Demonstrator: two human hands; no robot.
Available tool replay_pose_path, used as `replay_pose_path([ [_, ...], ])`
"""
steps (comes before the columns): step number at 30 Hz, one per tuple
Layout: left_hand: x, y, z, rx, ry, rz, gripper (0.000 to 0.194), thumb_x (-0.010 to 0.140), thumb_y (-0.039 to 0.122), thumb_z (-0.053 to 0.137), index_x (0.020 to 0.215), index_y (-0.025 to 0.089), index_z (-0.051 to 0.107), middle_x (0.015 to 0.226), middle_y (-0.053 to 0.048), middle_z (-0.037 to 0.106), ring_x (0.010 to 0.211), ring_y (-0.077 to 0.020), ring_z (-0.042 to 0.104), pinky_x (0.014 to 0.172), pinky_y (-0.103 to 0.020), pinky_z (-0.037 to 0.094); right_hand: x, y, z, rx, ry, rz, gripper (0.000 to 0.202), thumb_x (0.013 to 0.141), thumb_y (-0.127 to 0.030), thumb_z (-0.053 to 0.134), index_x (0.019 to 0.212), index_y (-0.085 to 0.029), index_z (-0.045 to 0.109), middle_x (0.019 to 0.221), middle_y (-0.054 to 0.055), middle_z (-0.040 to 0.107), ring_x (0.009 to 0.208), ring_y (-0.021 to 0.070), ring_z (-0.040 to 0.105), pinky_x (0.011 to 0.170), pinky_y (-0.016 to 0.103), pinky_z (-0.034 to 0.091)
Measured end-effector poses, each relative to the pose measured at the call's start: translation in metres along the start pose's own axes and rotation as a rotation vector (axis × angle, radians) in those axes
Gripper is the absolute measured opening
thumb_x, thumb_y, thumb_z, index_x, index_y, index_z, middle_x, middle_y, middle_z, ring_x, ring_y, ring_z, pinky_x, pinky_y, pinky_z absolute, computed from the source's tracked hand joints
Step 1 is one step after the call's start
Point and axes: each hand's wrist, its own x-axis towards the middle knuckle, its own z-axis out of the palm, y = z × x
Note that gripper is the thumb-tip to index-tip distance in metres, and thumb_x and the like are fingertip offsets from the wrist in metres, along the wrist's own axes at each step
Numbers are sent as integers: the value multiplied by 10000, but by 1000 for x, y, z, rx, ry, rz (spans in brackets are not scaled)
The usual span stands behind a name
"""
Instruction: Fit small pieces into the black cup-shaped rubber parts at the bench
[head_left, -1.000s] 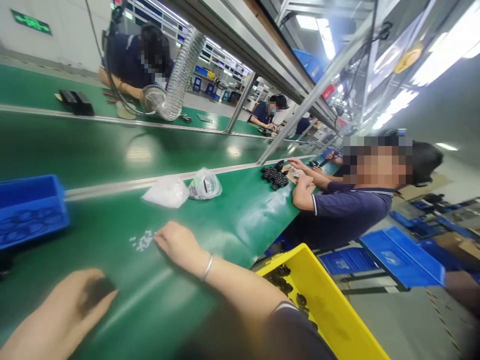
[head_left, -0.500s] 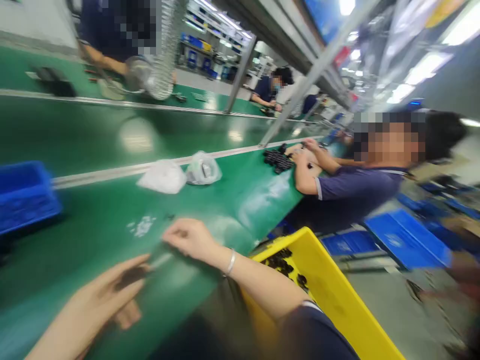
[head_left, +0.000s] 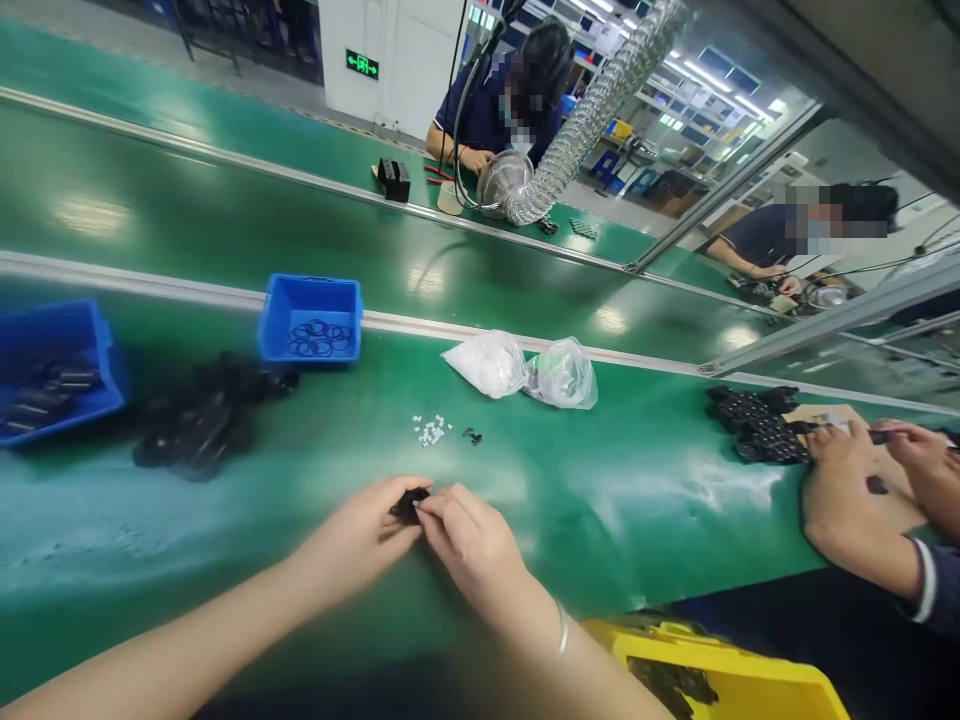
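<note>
Green belt surface [head_left: 645, 500] of an assembly bench, seen from the head camera. Both of the person's hands now meet at the centre of the view: the left hand [head_left: 360, 535] and the right hand [head_left: 469, 540] are closed fingertip to fingertip on one small black part [head_left: 409, 503], held just above the belt. A second ago the hands were well apart, the right reaching out to the scatter of small white pieces [head_left: 430, 431] and the left low at the near edge with something dark in it; half a second ago they were converging. The change reads as a pick-up finished and a fitting step begun, a white piece probably being pressed into the black part, though no white piece can be made out between the fingers. Fingers of both hands are narrow, pinched on the part, not spread. Beyond the white pieces lie a few tiny dark bits [head_left: 472, 436], then two clear plastic bags [head_left: 525, 368]. A blue bin [head_left: 311, 292] holding black rings stands near the belt's rail, a heap of black parts [head_left: 202, 420] to its left. A yellow bin [head_left: 750, 680] sits at the near edge. A co-worker's hands [head_left: 870, 480] work at a further black pile, far right
</note>
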Motion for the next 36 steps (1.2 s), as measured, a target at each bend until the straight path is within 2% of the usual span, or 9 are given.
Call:
replay_pose_path([
  [5, -2, -2, 0, 98, 13, 64, 420, 821, 175, 466, 1234, 207, 528, 1235, -94, 574, 958, -189, 667, 869, -336, 566, -2, -6, -2, -242, -97, -33, 175, 955, -132, 413, 1025, -164, 570, 820, 65, 580, 698, 172, 577, 594, 289, 482],
  [8, -2, -5, 1, 178, 38, 126, 451, 818, 145, 461, 1257, 228, 525, 1254, -88, 586, 1031, -205, 644, 893, -352, 559, 1, -14, -8, -331, -146, -57, 211, 959, -122, 382, 1033, -156, 577, 822, 78, 596, 674, 180, 569, 571, 309, 481],
  [12, -3, -8, 1, 305, 68, 212, 473, 831, 132, 448, 1292, 215, 518, 1301, -91, 585, 1163, -224, 578, 998, -401, 497, 7, -21, -15, -377, -158, -120, 245, 952, -91, 358, 1065, -112, 575, 860, 112, 614, 721, 207, 574, 611, 337, 503],
  [18, -1, -9, 0, 349, 89, 264, 477, 853, 149, 436, 1319, 222, 508, 1313, -78, 592, 1190, -219, 565, 1033, -409, 465, 9, -22, -11, -390, -170, -118, 285, 953, -84, 329, 1085, -105, 581, 848, 114, 611, 741, 210, 568, 637, 341, 512],
  [22, 1, -6, 0, 146, 71, 137, 421, 833, 225, 493, 1248, 228, 566, 1279, -76, 613, 1118, -237, 618, 978, -385, 508, 13, -14, -13, -246, -207, -78, 244, 973, -130, 360, 1041, -132, 594, 860, 89, 610, 773, 189, 578, 677, 314, 513],
  [26, 4, -3, 0, -199, 0, -47, 411, 816, 315, 562, 1213, 212, 544, 1238, -77, 637, 1054, -244, 661, 936, -365, 525, 21, 18, -24, -63, 27, 154, 167, 973, -215, 443, 953, -186, 606, 835, 46, 618, 768, 151, 598, 714, 274, 510],
  [28, 6, -3, 0, -272, -17, -88, 434, 803, 342, 588, 1210, 204, 527, 1233, -82, 638, 1074, -256, 651, 942, -370, 513, 25, 37, -26, -139, 108, 267, 161, 960, -239, 468, 924, -186, 616, 816, 52, 616, 764, 168, 605, 711, 293, 509],
  [31, 7, -3, -2, -315, -28, -117, 449, 793, 372, 603, 1200, 200, 518, 1237, -89, 630, 1090, -262, 642, 946, -368, 503, 27, 59, -21, -278, 63, 288, 178, 951, -263, 482, 941, -161, 627, 836, 80, 619, 788, 204, 622, 717, 324, 517],
  [36, 8, -1, -3, -333, -54, -132, 429, 797, 358, 593, 1185, 202, 500, 1230, -87, 621, 1094, -259, 639, 951, -366, 492, 31, 65, -7, -392, 38, 263, 218, 972, -253, 434, 979, -143, 621, 838, 90, 605, 769, 202, 612, 703, 317, 513],
])
